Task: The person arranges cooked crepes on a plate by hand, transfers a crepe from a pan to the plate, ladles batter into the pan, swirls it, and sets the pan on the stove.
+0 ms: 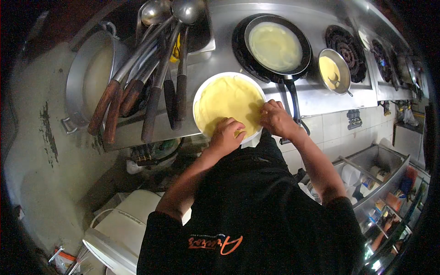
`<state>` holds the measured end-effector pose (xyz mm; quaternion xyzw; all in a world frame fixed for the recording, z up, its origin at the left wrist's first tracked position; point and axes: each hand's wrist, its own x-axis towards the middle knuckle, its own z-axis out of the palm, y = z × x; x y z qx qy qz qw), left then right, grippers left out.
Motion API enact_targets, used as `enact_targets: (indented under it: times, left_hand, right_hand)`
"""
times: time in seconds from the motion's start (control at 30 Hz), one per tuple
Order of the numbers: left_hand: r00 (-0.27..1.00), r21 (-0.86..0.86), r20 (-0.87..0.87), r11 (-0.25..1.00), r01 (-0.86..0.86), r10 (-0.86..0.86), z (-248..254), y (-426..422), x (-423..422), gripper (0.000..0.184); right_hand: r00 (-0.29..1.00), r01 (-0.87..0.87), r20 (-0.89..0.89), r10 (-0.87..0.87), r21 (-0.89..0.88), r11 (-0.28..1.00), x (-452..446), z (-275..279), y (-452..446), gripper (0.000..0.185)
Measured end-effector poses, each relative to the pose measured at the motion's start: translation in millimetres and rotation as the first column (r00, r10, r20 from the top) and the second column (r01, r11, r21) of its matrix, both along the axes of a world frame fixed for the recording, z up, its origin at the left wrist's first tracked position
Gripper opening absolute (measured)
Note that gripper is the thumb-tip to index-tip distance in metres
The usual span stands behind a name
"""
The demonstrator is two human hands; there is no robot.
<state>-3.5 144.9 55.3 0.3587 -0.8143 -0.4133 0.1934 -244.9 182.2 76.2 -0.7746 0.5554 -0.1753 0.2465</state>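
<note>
A round white container (198,118) stands at the front edge of the steel counter, with a soft yellow crepe (229,98) lying on top. My left hand (226,136) is at the near edge of the crepe, its fingers curled and pinching there. At the right edge my right hand (277,120) has its fingers bent together on the crepe beside the rim; its fingertips are partly hidden. Behind them, a black frying pan (306,50) on a burner holds a pale yellow round layer (275,46). To its right sits a steel bowl (344,64) of yellow batter with a ladle in it.
Several wooden-handled ladles (156,101) jut over the counter at left, beside a large metal pot (78,87). The pan's black handle (293,98) points toward me near my right hand. More burners (348,50) lie right; a steel sink (389,167) is lower right.
</note>
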Motion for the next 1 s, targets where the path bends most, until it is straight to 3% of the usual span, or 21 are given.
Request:
enact_targets:
  times: [0.33, 0.6, 0.7, 0.83, 1.0]
  left_hand:
    - [0.999, -0.051, 0.006, 0.998, -0.035, 0.035, -2, 8, -15, 0.016]
    - [1.0, -0.059, -0.009, 0.998, -0.024, 0.024, 2, 11, -16, 0.009]
    - [0.987, 0.145, -0.029, 0.978, -0.15, 0.156, -3, 8, -9, 0.011]
    - [0.975, 0.027, 0.028, 0.974, -0.223, 0.223, 7, -10, 18, 0.01]
    - [0.998, -0.08, 0.029, 0.996, -0.05, 0.052, 7, -6, 29, 0.009]
  right_hand:
    - [0.995, 0.002, 0.101, -0.001, -0.01, 1.0, -2, -1, -8, 0.02]
    - [0.985, -0.078, 0.154, 0.078, -0.006, 0.997, 26, 11, -3, 0.038]
    - [0.984, -0.128, 0.121, 0.128, -0.004, 0.992, 24, 3, -2, 0.032]
    - [0.991, -0.103, 0.08, 0.105, -0.029, 0.994, 10, 9, 5, 0.027]
    - [0.994, -0.057, 0.084, 0.065, -0.084, 0.995, 1, 0, 13, 0.022]
